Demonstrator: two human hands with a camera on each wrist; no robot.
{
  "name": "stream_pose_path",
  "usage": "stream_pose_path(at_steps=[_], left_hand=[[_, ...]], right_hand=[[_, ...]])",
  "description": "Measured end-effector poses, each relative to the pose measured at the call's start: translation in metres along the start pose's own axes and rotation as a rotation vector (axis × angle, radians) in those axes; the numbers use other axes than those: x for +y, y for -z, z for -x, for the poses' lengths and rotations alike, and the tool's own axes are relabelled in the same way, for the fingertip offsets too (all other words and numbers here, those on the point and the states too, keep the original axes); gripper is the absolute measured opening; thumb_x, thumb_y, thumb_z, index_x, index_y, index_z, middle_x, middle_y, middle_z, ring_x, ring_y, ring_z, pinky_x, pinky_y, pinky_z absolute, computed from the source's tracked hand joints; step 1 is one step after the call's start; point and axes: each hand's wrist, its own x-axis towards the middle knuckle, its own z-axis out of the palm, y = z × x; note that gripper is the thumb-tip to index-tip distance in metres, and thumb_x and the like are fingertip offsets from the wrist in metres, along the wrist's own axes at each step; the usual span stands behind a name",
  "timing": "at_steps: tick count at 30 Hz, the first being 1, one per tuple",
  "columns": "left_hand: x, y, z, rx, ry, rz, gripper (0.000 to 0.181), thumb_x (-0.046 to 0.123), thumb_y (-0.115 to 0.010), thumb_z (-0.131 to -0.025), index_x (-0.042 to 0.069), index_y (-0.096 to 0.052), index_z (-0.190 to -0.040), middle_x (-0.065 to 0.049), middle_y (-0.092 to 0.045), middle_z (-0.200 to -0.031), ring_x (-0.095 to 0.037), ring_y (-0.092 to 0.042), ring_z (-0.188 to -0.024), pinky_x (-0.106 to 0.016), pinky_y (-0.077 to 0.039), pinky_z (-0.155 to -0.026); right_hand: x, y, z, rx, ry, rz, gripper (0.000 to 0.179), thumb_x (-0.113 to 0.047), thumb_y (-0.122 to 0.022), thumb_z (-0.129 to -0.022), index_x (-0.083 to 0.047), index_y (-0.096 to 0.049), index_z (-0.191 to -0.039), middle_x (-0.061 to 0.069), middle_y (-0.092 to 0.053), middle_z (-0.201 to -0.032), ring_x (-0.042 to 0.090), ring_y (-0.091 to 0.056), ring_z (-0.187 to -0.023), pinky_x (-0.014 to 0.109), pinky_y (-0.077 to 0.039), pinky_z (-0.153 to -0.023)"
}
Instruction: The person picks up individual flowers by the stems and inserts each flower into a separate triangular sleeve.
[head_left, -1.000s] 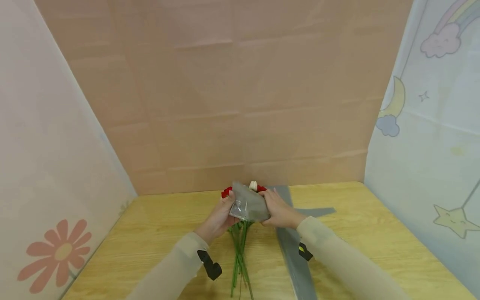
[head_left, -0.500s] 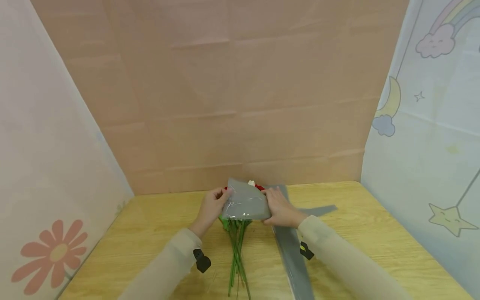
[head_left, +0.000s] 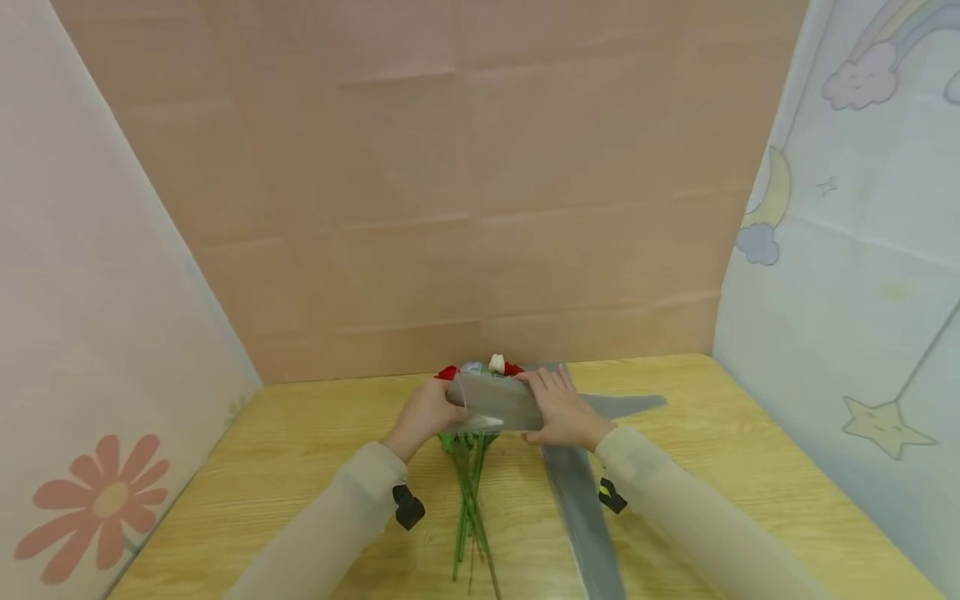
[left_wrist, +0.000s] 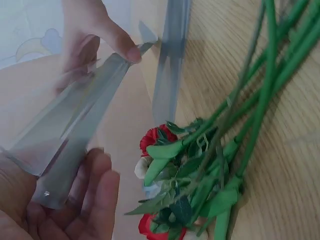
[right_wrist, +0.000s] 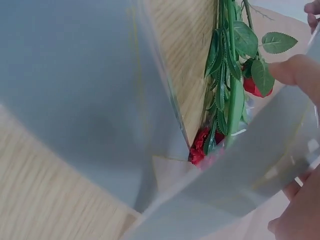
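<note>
Both hands hold a grey, see-through sheet of flower wrap (head_left: 497,402) stretched between them, folded into a narrow band. My left hand (head_left: 429,413) grips its left end; in the left wrist view the fingers (left_wrist: 102,192) curl around the folded end. At the other end, my right hand (head_left: 562,410) pinches the sheet, thumb (left_wrist: 125,47) pressed on its edge. Beneath the band lies a bunch of flowers with long green stems (head_left: 470,508). A red flower (head_left: 447,373) and a white bud (head_left: 497,363) show past its far edge; the band hides the bunch's middle.
More grey wrap (head_left: 581,517) lies on the wooden table (head_left: 697,483), right of the stems and under the right forearm. A grey strip (head_left: 626,406) extends rightward from it. An orange-brown cloth backdrop (head_left: 480,208) stands behind the table, with printed cloth at both sides.
The sheet between the hands has become a lower, narrower band, showing more flower heads behind it. My left hand has moved slightly down and now curls over the sheet's end. The right hand keeps its grip.
</note>
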Motion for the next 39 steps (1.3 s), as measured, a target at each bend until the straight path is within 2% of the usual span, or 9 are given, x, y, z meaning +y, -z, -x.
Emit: stream_pose_path(at_steps=[2, 6, 9, 15, 23, 27, 32, 35, 39], left_hand=[[-0.001, -0.002, -0.002, -0.047, 0.013, 0.106, 0.029, 0.016, -0.075, -0.084, 0.001, -0.069, -0.108, -0.014, -0.07, -0.103, -0.021, -0.067, -0.077, -0.032, -0.057, -0.062], [0.0, -0.005, -0.003, -0.145, 0.071, 0.39, 0.039, 0.019, -0.07, -0.09, -0.001, -0.06, -0.123, -0.02, -0.065, -0.112, -0.032, -0.07, -0.082, -0.041, -0.059, -0.071], [0.0, -0.007, -0.003, -0.159, 0.099, 0.473, 0.042, 0.02, -0.068, -0.092, -0.002, -0.057, -0.125, -0.022, -0.066, -0.107, -0.033, -0.072, -0.078, -0.039, -0.059, -0.07], [-0.003, -0.009, -0.001, -0.116, 0.162, 0.493, 0.044, 0.014, -0.067, -0.092, -0.005, -0.053, -0.128, -0.024, -0.066, -0.106, -0.023, -0.071, -0.067, -0.031, -0.059, -0.061], [-0.01, -0.016, -0.001, -0.102, 0.229, 0.593, 0.048, 0.01, -0.066, -0.091, -0.003, -0.048, -0.134, -0.025, -0.066, -0.105, -0.023, -0.071, -0.066, -0.03, -0.059, -0.06], [-0.012, -0.018, -0.001, -0.097, 0.238, 0.628, 0.051, 0.007, -0.067, -0.09, 0.001, -0.045, -0.136, -0.026, -0.064, -0.11, -0.019, -0.069, -0.062, -0.029, -0.058, -0.057], [-0.008, -0.019, 0.001, -0.122, 0.245, 0.635, 0.047, 0.009, -0.065, -0.091, -0.006, -0.047, -0.132, -0.025, -0.065, -0.105, -0.017, -0.07, -0.063, -0.027, -0.058, -0.059], [-0.005, -0.02, 0.002, -0.134, 0.249, 0.637, 0.047, 0.011, -0.065, -0.092, -0.009, -0.047, -0.13, -0.025, -0.067, -0.101, -0.015, -0.07, -0.063, -0.025, -0.058, -0.059], [-0.004, -0.02, 0.0, -0.126, 0.249, 0.652, 0.049, 0.009, -0.064, -0.092, -0.007, -0.045, -0.134, -0.024, -0.066, -0.102, -0.015, -0.069, -0.062, -0.024, -0.057, -0.058]], right_hand=[[-0.001, -0.001, 0.0, -0.002, 0.001, 0.005, 0.093, -0.041, -0.082, -0.071, -0.009, -0.035, -0.144, 0.01, -0.048, -0.127, 0.031, -0.042, -0.128, 0.066, -0.014, -0.113], [-0.003, -0.003, 0.0, -0.007, -0.013, 0.0, 0.103, -0.045, -0.083, -0.069, -0.008, -0.029, -0.148, 0.011, -0.048, -0.13, 0.032, -0.041, -0.13, 0.066, -0.014, -0.113], [-0.005, -0.004, 0.0, 0.019, -0.027, 0.005, 0.105, -0.045, -0.083, -0.069, -0.007, -0.027, -0.148, 0.011, -0.048, -0.132, 0.032, -0.043, -0.129, 0.065, -0.016, -0.112], [-0.007, -0.003, 0.0, 0.077, -0.028, 0.041, 0.091, -0.041, -0.081, -0.071, -0.01, -0.035, -0.143, 0.01, -0.051, -0.13, 0.031, -0.046, -0.126, 0.065, -0.021, -0.111], [-0.005, -0.003, 0.001, 0.079, 0.005, 0.031, 0.086, -0.036, -0.082, -0.072, -0.011, -0.038, -0.141, 0.006, -0.052, -0.131, 0.029, -0.048, -0.125, 0.064, -0.019, -0.113], [-0.005, -0.002, 0.002, 0.059, -0.004, 0.025, 0.092, -0.039, -0.083, -0.071, -0.011, -0.036, -0.144, 0.006, -0.052, -0.135, 0.028, -0.048, -0.127, 0.065, -0.018, -0.112], [-0.004, 0.0, 0.002, 0.047, 0.008, 0.018, 0.105, -0.044, -0.086, -0.065, -0.01, -0.032, -0.148, 0.008, -0.051, -0.135, 0.03, -0.047, -0.128, 0.067, -0.02, -0.11], [-0.004, 0.001, 0.001, 0.056, 0.025, 0.053, 0.105, -0.045, -0.086, -0.065, -0.008, -0.032, -0.147, 0.008, -0.05, -0.132, 0.03, -0.048, -0.126, 0.067, -0.022, -0.11], [-0.003, 0.002, 0.001, 0.085, 0.035, 0.109, 0.104, -0.044, -0.083, -0.067, -0.009, -0.029, -0.148, 0.008, -0.051, -0.131, 0.03, -0.05, -0.123, 0.064, -0.024, -0.11]])
